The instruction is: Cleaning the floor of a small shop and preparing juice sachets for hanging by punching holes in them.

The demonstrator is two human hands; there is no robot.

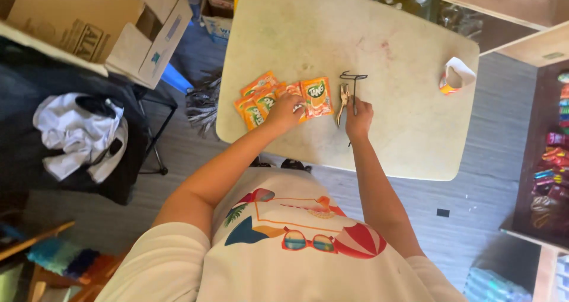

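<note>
Sachets (269,100), orange and green, flat, several fanned in an overlapping row on the near left part of a pale table (308,23); one further sachet (317,97) lies at the right end of the row. Left hand (285,113) rests palm-down on the row's right portion, fingers spread slightly and pressed on the packets. Punch pliers (342,100), metal, lie just right of the last sachet, handles toward the person. Right hand (358,117) sits just beside the pliers, fingers curled together around a thin dark wire hook (354,80), whose bent top shows beyond the knuckles; the lower end pokes out below the hand. Paper roll (456,77), white with orange edge, stands well apart near the table's far right corner. Cardboard box (89,23), open, at upper left. White cloth (80,133) on dark surface at left. Shelf of coloured packets (554,160) at right edge.
</note>
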